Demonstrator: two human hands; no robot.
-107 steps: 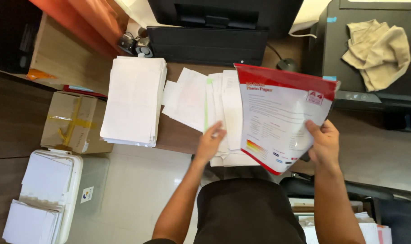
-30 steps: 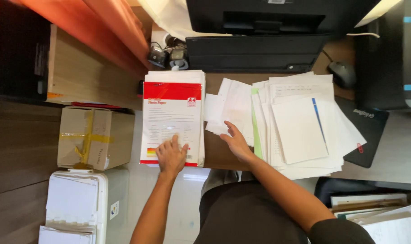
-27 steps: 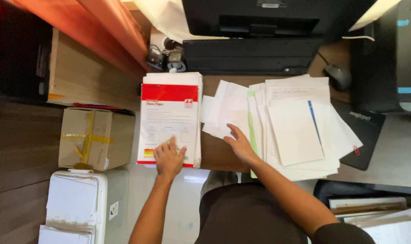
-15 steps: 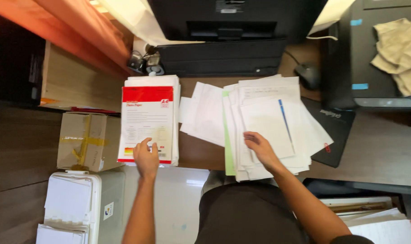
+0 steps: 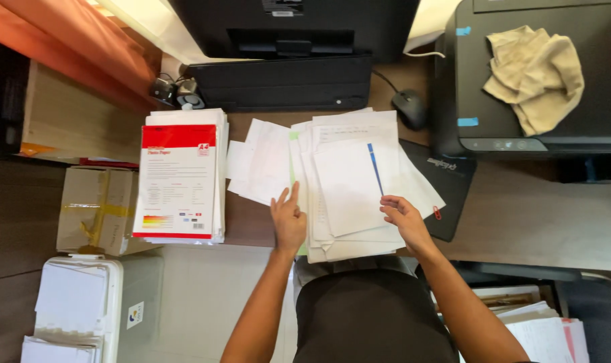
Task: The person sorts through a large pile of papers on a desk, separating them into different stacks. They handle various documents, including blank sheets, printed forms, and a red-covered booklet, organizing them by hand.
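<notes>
A loose pile of white papers [image 5: 349, 181] lies spread on the wooden desk [image 5: 520, 215] in front of me, with a green sheet among them. My left hand [image 5: 288, 218] rests flat on the pile's left edge, fingers apart. At the pile's right edge, my right hand [image 5: 401, 216] touches the sheets with bent fingers. A red and white paper pack [image 5: 176, 181] lies on a white paper stack [image 5: 219, 161] to the left, apart from both hands.
A black keyboard [image 5: 278, 82] and monitor base sit at the back, a black mouse [image 5: 410, 107] to their right. A black printer [image 5: 534, 74] carries a beige cloth [image 5: 535, 70]. A cardboard box [image 5: 97, 210] and white bin [image 5: 77, 306] stand on the floor left.
The red and white pack went from my right hand onto the left paper stack. My left hand left the pack and moved right onto the loose pile; my right hand shifted to its right edge.
</notes>
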